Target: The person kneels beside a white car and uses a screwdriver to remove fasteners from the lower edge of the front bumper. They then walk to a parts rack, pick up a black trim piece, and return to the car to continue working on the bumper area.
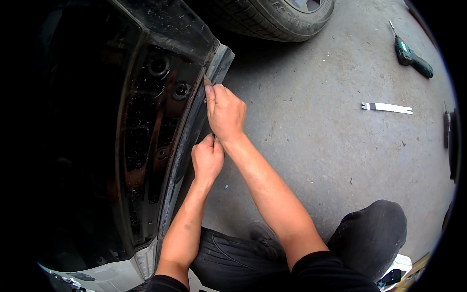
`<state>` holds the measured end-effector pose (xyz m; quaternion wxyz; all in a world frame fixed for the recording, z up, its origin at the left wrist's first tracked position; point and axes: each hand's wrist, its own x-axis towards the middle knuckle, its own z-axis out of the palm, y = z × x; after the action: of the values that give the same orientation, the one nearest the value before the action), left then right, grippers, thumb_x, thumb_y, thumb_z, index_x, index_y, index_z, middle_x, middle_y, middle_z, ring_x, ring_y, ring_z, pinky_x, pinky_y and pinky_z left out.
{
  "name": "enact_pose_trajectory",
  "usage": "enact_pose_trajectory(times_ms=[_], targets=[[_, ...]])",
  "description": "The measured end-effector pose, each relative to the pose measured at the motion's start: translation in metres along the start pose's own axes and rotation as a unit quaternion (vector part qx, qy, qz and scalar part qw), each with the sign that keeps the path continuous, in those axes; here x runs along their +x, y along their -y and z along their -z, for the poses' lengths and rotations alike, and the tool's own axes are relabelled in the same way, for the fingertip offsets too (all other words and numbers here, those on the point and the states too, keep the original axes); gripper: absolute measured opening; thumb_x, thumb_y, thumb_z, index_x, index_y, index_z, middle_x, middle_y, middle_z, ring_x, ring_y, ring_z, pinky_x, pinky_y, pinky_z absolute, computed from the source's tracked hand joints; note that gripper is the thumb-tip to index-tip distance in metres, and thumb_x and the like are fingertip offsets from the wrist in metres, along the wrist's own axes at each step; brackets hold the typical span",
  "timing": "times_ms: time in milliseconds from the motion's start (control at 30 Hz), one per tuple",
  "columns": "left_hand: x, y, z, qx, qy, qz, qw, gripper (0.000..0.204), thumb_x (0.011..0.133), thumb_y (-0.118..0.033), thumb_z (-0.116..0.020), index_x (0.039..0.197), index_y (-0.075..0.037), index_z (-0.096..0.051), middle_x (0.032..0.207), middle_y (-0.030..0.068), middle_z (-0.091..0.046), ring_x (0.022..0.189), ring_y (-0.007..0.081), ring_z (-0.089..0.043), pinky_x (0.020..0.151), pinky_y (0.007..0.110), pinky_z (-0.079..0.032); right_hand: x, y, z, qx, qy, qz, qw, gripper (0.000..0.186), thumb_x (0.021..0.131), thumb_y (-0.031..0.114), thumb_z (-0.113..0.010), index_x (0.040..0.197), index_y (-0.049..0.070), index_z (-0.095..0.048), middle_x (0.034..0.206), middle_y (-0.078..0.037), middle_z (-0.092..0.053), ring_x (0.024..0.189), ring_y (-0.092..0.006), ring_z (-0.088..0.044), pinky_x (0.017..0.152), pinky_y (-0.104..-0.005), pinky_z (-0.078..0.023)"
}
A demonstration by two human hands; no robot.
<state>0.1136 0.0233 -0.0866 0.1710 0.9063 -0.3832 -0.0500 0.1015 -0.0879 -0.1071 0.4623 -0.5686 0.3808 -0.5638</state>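
Observation:
My right hand is closed at the outer edge of the car's sill, just below the tyre, thumb and fingers pinching a thin, pointed grey-brown piece. Whether that piece is a tool or part of the trim, I cannot tell. Right below it, my left hand is closed too, its fingertips touching or close to the heel of the right hand; what it grips is hidden. Both hands are beside the long dark sill strip, which curves along the open door frame.
The rear-side tyre stands beyond my hands. On the grey concrete floor lie a silver forked pry bar and a green-and-black cordless screwdriver. My bent knee is at lower right, beside a white object.

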Motion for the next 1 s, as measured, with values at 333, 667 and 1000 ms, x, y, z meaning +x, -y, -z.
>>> enact_pose_trajectory(times_ms=[333, 667, 1000], targets=[[-0.004, -0.001, 0.003, -0.016, 0.003, 0.011, 1.0, 0.031, 0.089, -0.022, -0.054, 0.072, 0.003, -0.057, 0.059, 0.0218, -0.056, 0.058, 0.0404, -0.058, 0.052, 0.042, -0.043, -0.004, 0.001, -0.002, 0.006, -0.005, -0.007, 1.0, 0.025, 0.092, 0.02, -0.055, 0.073, 0.004, -0.052, 0.066, -0.013, -0.056, 0.058, -0.0352, -0.055, 0.051, -0.043, -0.043], [-0.011, 0.005, 0.005, -0.02, 0.003, 0.022, 1.0, 0.03, 0.089, -0.021, -0.055, 0.071, 0.003, -0.056, 0.062, 0.0242, -0.055, 0.061, 0.0425, -0.057, 0.052, 0.044, -0.043, -0.008, 0.005, 0.0, 0.011, 0.001, -0.01, 1.0, 0.026, 0.091, 0.02, -0.056, 0.072, 0.003, -0.052, 0.064, -0.014, -0.056, 0.058, -0.0353, -0.056, 0.051, -0.0431, -0.043], [-0.021, 0.011, 0.008, -0.019, 0.015, 0.042, 0.999, 0.031, 0.088, -0.02, -0.054, 0.068, 0.003, -0.055, 0.057, 0.0213, -0.056, 0.056, 0.0387, -0.059, 0.053, 0.042, -0.044, -0.021, 0.007, -0.001, -0.004, 0.025, -0.008, 1.0, 0.026, 0.091, 0.021, -0.056, 0.071, 0.004, -0.052, 0.064, -0.013, -0.056, 0.058, -0.0348, -0.057, 0.05, -0.0431, -0.044]])
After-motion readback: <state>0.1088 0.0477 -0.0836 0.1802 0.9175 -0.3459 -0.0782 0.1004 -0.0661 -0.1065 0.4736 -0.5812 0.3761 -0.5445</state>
